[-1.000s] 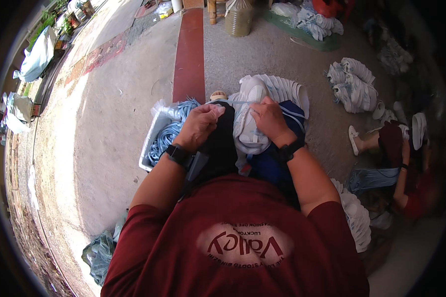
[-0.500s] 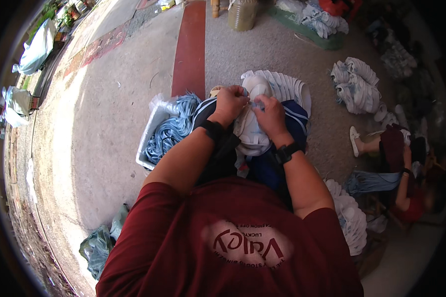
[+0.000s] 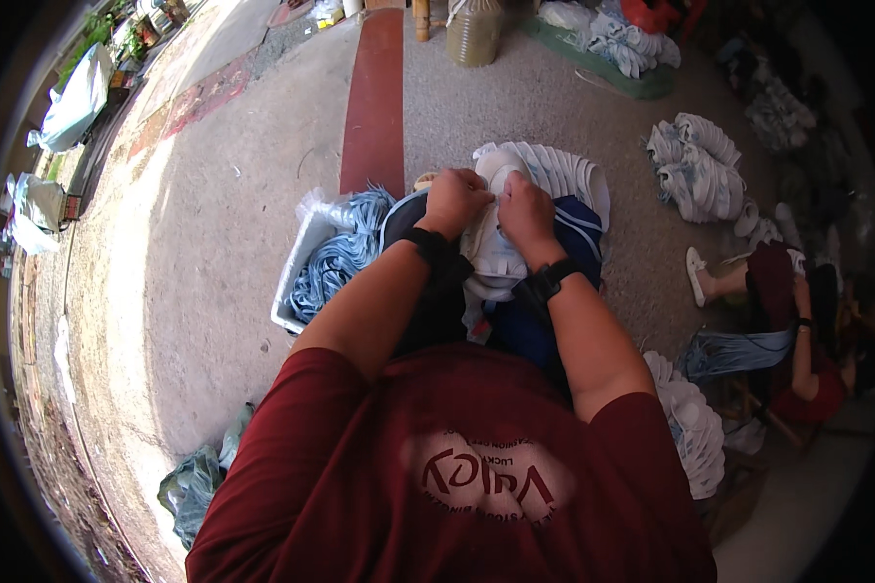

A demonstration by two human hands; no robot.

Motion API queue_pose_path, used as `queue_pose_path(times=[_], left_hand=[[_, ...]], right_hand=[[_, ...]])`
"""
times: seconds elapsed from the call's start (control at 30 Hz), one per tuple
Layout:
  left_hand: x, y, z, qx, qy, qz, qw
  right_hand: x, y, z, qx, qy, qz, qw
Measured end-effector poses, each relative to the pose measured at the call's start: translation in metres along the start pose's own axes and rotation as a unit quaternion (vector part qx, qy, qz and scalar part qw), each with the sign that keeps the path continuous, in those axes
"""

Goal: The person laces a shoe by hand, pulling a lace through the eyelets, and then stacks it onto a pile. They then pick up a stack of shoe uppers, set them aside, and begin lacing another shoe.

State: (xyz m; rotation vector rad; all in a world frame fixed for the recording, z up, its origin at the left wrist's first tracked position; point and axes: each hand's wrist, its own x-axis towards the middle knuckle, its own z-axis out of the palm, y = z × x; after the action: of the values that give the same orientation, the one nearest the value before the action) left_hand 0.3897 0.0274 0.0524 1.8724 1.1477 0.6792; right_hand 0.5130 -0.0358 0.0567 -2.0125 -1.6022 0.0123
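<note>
Ribbed jug (image 3: 473, 39) near green sheet (image 3: 642, 88)

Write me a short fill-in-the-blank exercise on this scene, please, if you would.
1. The left hand and right hand are at a ____ shoe.
2. The box holds light ____ laces.
3. That box stands to the ____ of both hands.
4. The co-worker is to the ____ of both hands.
Missing words: white; blue; left; right.

The left forearm (image 3: 371, 299) and the right forearm (image 3: 593, 340) go up toward the upper middle of the frame, both slanting inward. There, the left hand (image 3: 453, 201) and the right hand (image 3: 528, 216) are near each other, with curled fingers (image 3: 473, 179).
</note>
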Motion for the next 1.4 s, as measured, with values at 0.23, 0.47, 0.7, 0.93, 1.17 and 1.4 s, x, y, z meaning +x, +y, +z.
queue_pose_path(times=[0.23, 0.47, 0.7, 0.93, 1.17, 1.4], left_hand=[[-0.019, 0.018, -0.002, 0.219, -0.028, 0.155, 0.963], [-0.011, 0.026, -0.007, 0.307, -0.146, 0.195, 0.920], [0.006, -0.015, -0.026, 0.000, -0.203, 0.115, 0.972], [-0.007, -0.009, -0.030, -0.084, -0.184, 0.120, 0.972], [-0.004, -0.011, -0.023, -0.078, -0.160, 0.053, 0.983], [-0.019, -0.016, -0.025, 0.040, -0.070, 0.098, 0.992]], right_hand=[[-0.011, 0.002, -0.010, 0.104, -0.023, -0.013, 0.994], [-0.014, -0.008, -0.020, -0.004, -0.021, -0.104, 0.994], [-0.018, -0.015, -0.028, -0.072, -0.108, -0.099, 0.986], [-0.020, -0.019, -0.032, -0.156, -0.106, -0.216, 0.958], [-0.016, -0.024, -0.039, -0.134, -0.146, -0.284, 0.938], [-0.051, -0.096, -0.201, 0.520, -0.506, -0.221, 0.651]])
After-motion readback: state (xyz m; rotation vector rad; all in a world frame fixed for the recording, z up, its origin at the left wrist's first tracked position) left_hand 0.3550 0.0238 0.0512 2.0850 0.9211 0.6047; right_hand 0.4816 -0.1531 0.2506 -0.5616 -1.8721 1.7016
